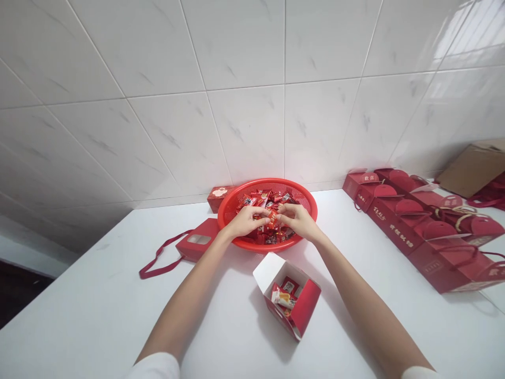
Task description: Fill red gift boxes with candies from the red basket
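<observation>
A round red plastic basket full of red-wrapped candies stands near the wall. Over it, my left hand and my right hand meet from either side, fingers closed on a small red-orange candy packet between them. Nearer to me, between my forearms, an open red box with a raised white flap holds several wrapped snacks. Left of the basket lies a red box with a window and a ribbon handle, partly behind my left forearm.
A small red box sits behind the basket's left side. Rows of red gift boxes with handles line the white table's right side. Beyond them is a brown cardboard box. The tiled wall bounds the back.
</observation>
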Demonstrator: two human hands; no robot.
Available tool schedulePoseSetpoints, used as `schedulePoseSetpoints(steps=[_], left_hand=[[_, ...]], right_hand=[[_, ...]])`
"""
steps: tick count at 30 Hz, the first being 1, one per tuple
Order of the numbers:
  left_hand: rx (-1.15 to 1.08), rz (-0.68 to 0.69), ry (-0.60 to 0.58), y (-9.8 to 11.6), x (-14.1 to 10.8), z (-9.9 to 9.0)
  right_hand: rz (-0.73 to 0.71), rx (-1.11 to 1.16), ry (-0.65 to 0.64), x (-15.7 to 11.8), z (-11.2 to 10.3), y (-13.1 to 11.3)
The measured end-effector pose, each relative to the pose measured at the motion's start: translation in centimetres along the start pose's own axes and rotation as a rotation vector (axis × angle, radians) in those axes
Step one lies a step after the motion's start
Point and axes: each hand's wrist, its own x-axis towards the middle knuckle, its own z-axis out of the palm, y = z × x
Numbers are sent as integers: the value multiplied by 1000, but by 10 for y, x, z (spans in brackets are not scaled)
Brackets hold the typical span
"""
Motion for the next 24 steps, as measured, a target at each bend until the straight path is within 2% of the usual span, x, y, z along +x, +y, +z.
schedulePoseSetpoints(steps=[6, 9, 11, 12, 15, 18, 21, 24], left_hand=[[-28, 54, 74, 0, -3, 3], [-70, 50, 129, 7, -12, 4], [-111, 22, 122, 18, -23, 1], [-107, 4, 95, 25, -30, -1], [32, -55, -103, 50, -49, -12], [207, -132, -237, 68, -62, -19], [272, -144, -313, 76, -67, -15], [249, -109, -381, 79, -67, -3]], right_hand=[[-48, 172, -19, 1, -2, 1], [-7, 259, -33, -3, -8, -8], [4, 307, -47, -8, -13, -21], [-6, 313, -47, -11, -17, -28], [-64, 243, -100, -25, -26, -54], [-136, 71, -311, -42, -32, -78], [-223, -185, -516, -57, -32, -95], [-269, -365, -616, -68, -29, -102]])
